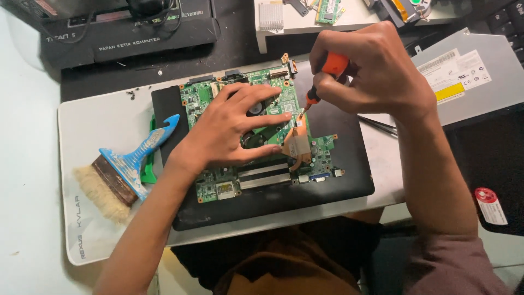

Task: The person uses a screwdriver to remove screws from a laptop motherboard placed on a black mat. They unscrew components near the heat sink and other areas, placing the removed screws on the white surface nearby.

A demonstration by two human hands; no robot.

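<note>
A green laptop motherboard (pixel 322 155) lies on a black laptop shell (pixel 327 191) in the middle of the desk. My left hand (pixel 226 128) rests flat on the board with fingers spread, pressing it down over the fan area. My right hand (pixel 371 71) grips an orange-handled screwdriver (pixel 333 65), held nearly upright. Its tip touches the board near a copper heat pipe (pixel 297 143) at the board's right side.
A blue-handled brush (pixel 123 169) lies on the white mat (pixel 98 117) at left, over a green pry tool (pixel 148 169). A silver optical drive (pixel 472 76) sits at right, a black box (pixel 125 33) at the back left, loose circuit parts (pixel 327 11) behind.
</note>
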